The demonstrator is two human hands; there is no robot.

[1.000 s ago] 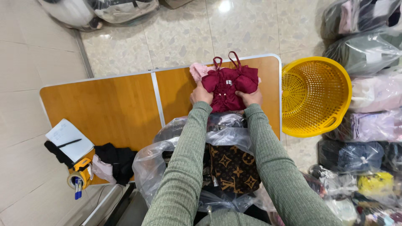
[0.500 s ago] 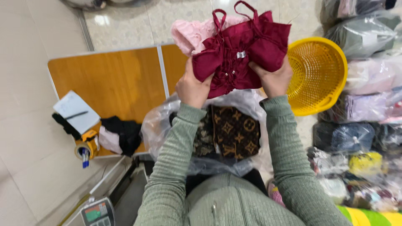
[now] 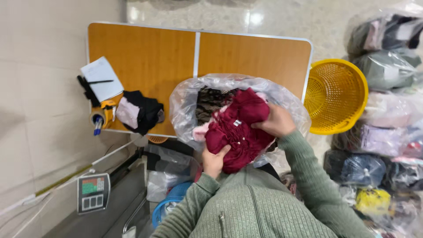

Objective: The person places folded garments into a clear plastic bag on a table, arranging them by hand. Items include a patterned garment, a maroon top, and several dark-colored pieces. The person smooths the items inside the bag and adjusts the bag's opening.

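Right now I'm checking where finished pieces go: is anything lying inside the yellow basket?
No, the yellow basket shows only its bare mesh, while both hands hold the dark red garment over the clear plastic bag.

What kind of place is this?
Probably a clothes sorting or packing room: bagged garments are piled on the floor, a scale sits nearby, and both hands hold a red garment over a clear bag.
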